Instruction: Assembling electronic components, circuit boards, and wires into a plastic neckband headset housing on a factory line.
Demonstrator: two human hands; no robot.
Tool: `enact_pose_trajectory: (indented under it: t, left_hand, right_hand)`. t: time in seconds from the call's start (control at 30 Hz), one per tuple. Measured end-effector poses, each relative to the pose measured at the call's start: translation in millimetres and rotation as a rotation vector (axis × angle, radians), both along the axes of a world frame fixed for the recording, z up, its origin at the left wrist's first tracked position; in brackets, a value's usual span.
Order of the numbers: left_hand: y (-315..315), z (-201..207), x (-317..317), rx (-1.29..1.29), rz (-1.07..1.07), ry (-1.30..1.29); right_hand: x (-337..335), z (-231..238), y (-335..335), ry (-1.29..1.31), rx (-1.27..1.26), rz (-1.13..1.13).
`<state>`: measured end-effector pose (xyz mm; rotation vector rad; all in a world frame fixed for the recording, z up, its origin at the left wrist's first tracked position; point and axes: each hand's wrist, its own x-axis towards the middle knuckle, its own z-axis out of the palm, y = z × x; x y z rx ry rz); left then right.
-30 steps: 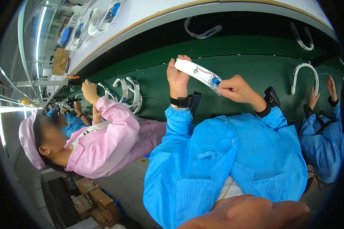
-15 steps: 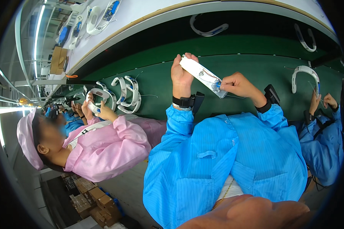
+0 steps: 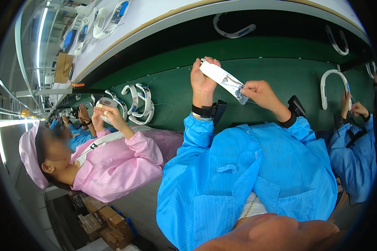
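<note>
Fingers (image 3: 247, 90) of the right hand (image 3: 262, 94) pinch the white casing (image 3: 215, 72) at its near right end, by exposed wires (image 3: 233, 82); the left hand (image 3: 203, 83), palm up, grips the far left end above the green bench (image 3: 280, 75). Wiring work, apparently; next seems to call for steady support. Both forearms reach forward, the right angling inward.

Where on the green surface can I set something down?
Widest patch on the green surface: between the right hand and the white arch near a co-worker's hands. Smaller: between the left hand and the clustered white curved pieces, though a thin cable juts in. Crowded: that cluster, and around the held white piece.
</note>
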<state>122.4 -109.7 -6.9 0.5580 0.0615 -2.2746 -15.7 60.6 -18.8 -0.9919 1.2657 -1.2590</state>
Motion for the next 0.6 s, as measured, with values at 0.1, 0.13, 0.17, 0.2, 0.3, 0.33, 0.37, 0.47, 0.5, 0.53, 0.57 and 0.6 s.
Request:
enact_pose_trajectory:
  t: [0.1,0.13,0.17,0.2,0.3,0.33,0.37,0.47,0.5,0.53,0.57,0.6]
  left_hand:
    - [6,-5,-10,-0.038,0.037,-0.031]
    - [10,-5,-14,-0.036,0.027,-0.031]
    - [16,-5,-19,-0.111,0.048,-0.083]
    - [24,-3,-24,-0.185,0.068,-0.134]
    - [49,7,-41,-0.273,0.039,-0.216]
    - [53,8,-45,-0.272,0.027,-0.21]
    - [58,9,-49,-0.306,0.016,-0.184]
    - [67,8,-57,-0.371,-0.004,-0.136]
    - [71,7,-61,-0.391,-0.009,-0.115]
    - [76,6,-66,-0.389,-0.021,-0.11]
    - [80,4,-71,-0.42,-0.019,-0.14]
    - [84,4,-74,-0.457,-0.014,-0.168]
  right_hand:
    - [7,0,2,0.116,-0.038,-0.04]
    - [8,-1,3,0.224,-0.087,-0.07]
    - [7,3,2,0.225,-0.084,-0.082]
    - [3,9,0,0.373,-0.068,-0.12]
    - [-6,8,5,0.552,-0.092,-0.18]
    - [-8,5,8,0.581,-0.142,-0.19]
    - [-11,0,15,0.586,-0.137,-0.201]
    - [-10,-19,32,0.512,-0.205,-0.294]
    - [-7,-24,37,0.41,-0.173,-0.314]
    - [-7,-25,41,0.307,-0.141,-0.334]
    - [-8,-25,42,0.31,-0.136,-0.347]
    - [-6,-22,40,0.304,-0.113,-0.384]
